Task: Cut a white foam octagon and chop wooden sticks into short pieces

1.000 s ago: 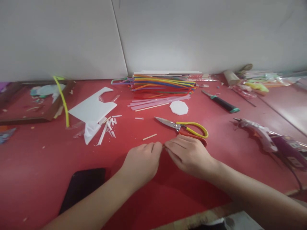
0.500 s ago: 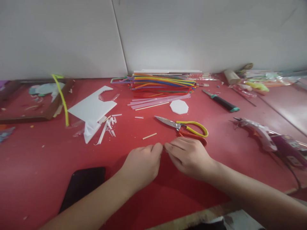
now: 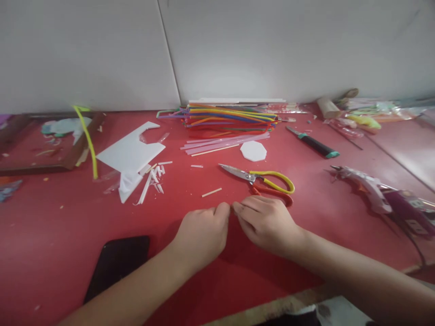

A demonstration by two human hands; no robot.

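Close together above the red table (image 3: 176,294), both hands have their fingertips nearly meeting. My left hand (image 3: 204,231) is closed in a pinch, and whatever it holds is hidden. My right hand (image 3: 267,224) is closed as well, its thumb and fingers pressed together on something too small to make out. Scissors (image 3: 249,176) with one yellow and one red handle lie just beyond my right hand. A short thin stick (image 3: 211,192) rests ahead of my left hand. Farther back is a white octagonal piece (image 3: 253,151).
Colourful pipe cleaners (image 3: 231,118) lie by the wall, with pink strips (image 3: 220,144) before them. White sheet (image 3: 131,151), scraps (image 3: 154,179) and phone (image 3: 117,262) are left. A cutter knife (image 3: 316,144) and glue gun (image 3: 365,185) lie right; a tray (image 3: 37,171) stands far left.
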